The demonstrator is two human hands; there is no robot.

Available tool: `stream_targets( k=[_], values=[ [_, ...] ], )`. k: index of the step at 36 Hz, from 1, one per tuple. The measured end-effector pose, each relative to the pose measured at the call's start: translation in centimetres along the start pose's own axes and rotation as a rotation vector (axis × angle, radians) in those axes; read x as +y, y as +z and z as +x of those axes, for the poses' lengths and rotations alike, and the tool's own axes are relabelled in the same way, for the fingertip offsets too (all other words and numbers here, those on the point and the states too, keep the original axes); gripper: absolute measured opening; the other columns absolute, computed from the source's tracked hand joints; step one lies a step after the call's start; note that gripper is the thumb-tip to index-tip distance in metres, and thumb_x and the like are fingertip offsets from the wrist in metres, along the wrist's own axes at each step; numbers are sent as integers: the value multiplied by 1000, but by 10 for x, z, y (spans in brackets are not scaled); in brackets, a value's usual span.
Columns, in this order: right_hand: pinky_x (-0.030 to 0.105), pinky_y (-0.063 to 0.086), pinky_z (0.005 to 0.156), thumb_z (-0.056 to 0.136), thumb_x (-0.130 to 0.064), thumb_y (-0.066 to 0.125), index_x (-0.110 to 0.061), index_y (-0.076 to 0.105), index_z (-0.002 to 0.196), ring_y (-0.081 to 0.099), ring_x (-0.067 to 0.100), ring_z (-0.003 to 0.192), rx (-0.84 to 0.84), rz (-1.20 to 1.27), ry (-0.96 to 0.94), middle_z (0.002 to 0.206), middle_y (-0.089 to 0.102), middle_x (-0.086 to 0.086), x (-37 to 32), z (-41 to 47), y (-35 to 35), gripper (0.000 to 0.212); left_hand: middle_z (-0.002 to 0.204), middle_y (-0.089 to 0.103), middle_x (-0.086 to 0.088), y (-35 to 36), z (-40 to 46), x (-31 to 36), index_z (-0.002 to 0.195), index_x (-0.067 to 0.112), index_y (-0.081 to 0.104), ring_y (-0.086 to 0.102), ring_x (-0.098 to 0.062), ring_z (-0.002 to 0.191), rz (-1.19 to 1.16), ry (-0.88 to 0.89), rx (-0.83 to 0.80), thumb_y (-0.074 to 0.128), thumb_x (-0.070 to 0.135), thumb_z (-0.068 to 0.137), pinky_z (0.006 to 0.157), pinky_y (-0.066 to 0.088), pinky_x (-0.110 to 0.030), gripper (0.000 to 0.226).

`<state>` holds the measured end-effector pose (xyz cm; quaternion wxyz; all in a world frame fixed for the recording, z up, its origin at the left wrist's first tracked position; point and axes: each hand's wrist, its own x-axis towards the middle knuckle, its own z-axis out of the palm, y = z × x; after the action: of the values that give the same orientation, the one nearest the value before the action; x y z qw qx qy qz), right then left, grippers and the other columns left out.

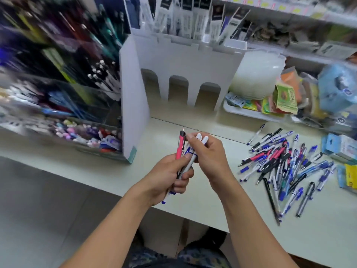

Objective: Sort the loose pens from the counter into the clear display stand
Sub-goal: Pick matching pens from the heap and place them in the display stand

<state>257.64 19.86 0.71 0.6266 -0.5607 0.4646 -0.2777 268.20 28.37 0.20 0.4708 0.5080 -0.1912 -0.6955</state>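
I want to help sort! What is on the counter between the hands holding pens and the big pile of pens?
Nothing: in the head view, the counter is bare between the right hand and the pile of loose pens.

Left hand (pixel 170 171) and right hand (pixel 208 153), fingers curled, together.

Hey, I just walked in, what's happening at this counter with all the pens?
A person is sorting pens. The left hand grips a small bundle, a red pen among white ones, while the right hand pinches the upper ends of the white pens. A large loose pile of pens lies on the counter to the right. The clear display stand on the left already holds many pens.
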Motion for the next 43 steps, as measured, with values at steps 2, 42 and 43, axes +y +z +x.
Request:
stream_targets(
  k=[2, 42, 43],
  values=[
    [23, 42, 57, 98, -22, 64, 2, 59, 77, 46, 10, 56, -19, -22, -10, 60, 52, -1, -7, -3, 35, 33, 60, 42, -1, -36, -17, 12, 103, 11, 62, 25, -9, 44, 62, 9, -8, 46, 34, 106, 40, 26, -18, 29],
    [26, 48, 45, 101, -11, 58, 7, 66, 94, 58, 19, 48, -243, 36, -29, 66, 66, 13, -80, 46, 318, 20, 72, 67, 0, -310, -129, 106, 108, 16, 66, 59, -17, 55, 202, 306, 373, 45, 26, 108, 44, 45, -26, 23],
    [27, 50, 45, 101, -10, 58, 5, 67, 93, 60, 18, 49, -143, 57, -85, 67, 67, 10, -85, 48, 322, 19, 75, 70, 0, -318, -126, 110, 108, 16, 66, 62, -17, 58, 168, 312, 416, 44, 26, 108, 45, 48, -27, 23]
  ],
)
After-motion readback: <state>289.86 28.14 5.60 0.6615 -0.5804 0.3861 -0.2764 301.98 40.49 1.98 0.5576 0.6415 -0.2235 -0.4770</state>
